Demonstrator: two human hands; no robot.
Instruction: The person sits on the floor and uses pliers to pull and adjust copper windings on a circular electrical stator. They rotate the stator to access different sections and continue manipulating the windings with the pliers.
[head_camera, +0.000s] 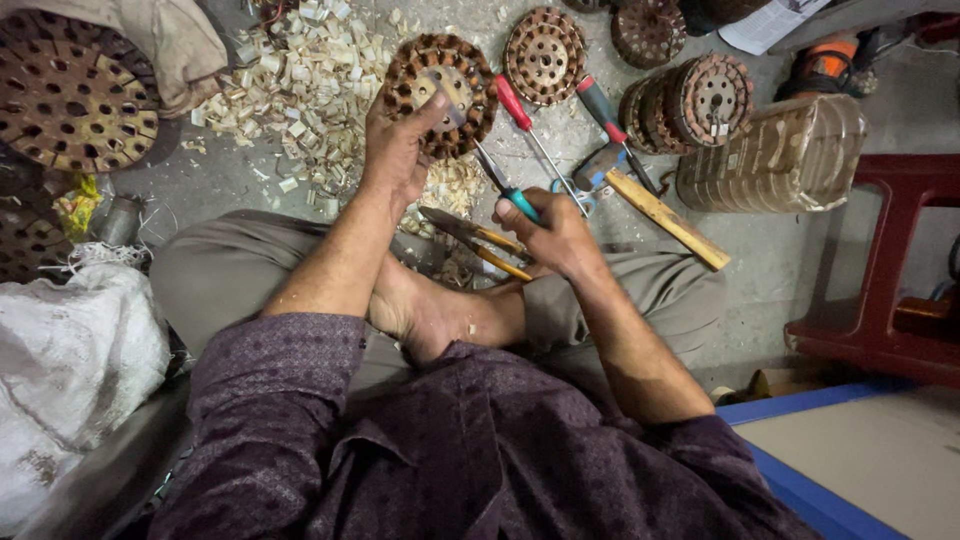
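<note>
I sit cross-legged on a concrete floor. My left hand (398, 148) grips a round rusty stator core (440, 92) wound with copper wire, tilted up off the floor. My right hand (548, 232) is closed on a teal-handled tool (503, 185), a screwdriver by the look of it, whose metal tip reaches up into the core's centre. Scissors with yellow handles (478, 242) lie on my leg between my two hands.
A red-handled screwdriver (528, 125), a hammer with a wooden handle (650, 205) and another red-handled tool lie right of the core. More stator cores (545, 55) sit behind. A pile of white paper scraps (300, 85), a white sack (70, 360), a red stool (890, 270).
</note>
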